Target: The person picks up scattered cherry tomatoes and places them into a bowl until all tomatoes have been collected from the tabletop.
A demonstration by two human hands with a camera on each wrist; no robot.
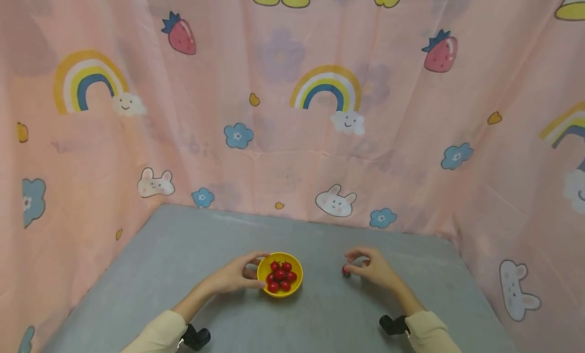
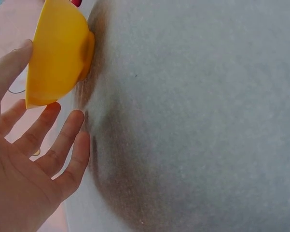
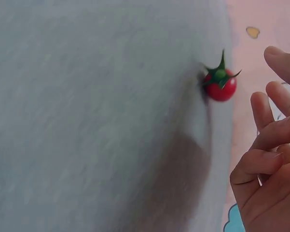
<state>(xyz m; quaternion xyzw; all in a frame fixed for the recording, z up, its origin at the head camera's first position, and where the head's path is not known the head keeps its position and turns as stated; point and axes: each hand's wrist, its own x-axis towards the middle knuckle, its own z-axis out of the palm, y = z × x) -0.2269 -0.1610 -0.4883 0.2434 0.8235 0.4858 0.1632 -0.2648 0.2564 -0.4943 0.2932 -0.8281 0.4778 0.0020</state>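
On the table, left hand cups the bowl of tomatoes at nine o'clock, fingers relaxed; right hand hovers loosely curled by a tomato. No writing shows.

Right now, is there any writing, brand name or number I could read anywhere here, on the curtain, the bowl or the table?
None: no readable words, numbers or brands.
Pink curtain: only pictures (rainbows, strawberries, bunnies, flowers, clouds), plus faint grey marks, too blurred to read.
Yellow bowl of cherry tomatoes: plain, no label.
Grey table: no marks.
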